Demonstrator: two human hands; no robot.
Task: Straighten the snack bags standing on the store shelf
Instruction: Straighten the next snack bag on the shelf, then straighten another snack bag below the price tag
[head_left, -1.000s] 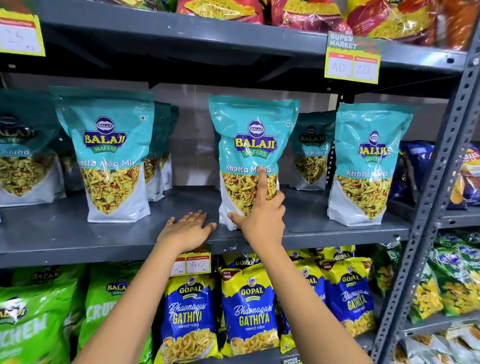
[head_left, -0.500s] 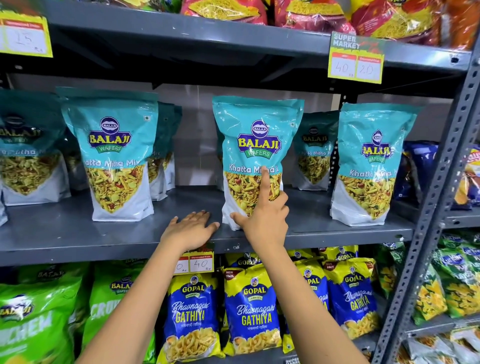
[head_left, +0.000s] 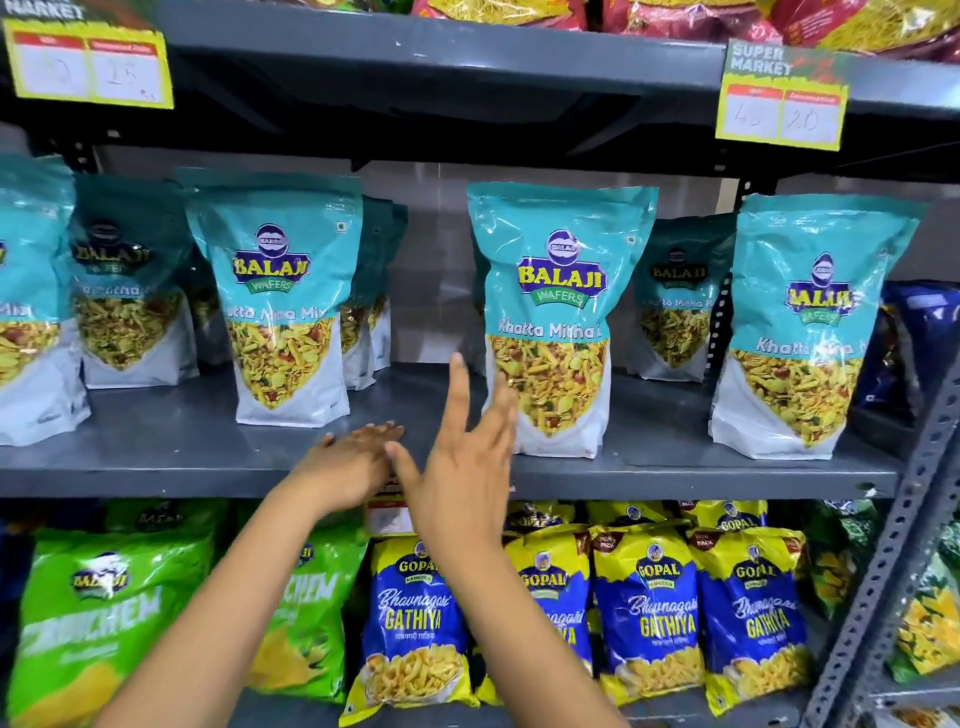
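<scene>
Nearby, open right hand beside teal bag, shelf bare between

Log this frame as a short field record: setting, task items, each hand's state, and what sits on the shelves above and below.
setting: grey metal store shelf
task items: teal Balaji snack bags, standing upright in the front row, more behind
centre bag: upright, facing front
left hand: flat on the shelf edge, palm down, holding nothing
right hand: open, fingers spread, raised just left of the centre bag; contact unclear
shelf below: blue and yellow Gopal bags, green bags
shelf above: red bags, price tag
</scene>
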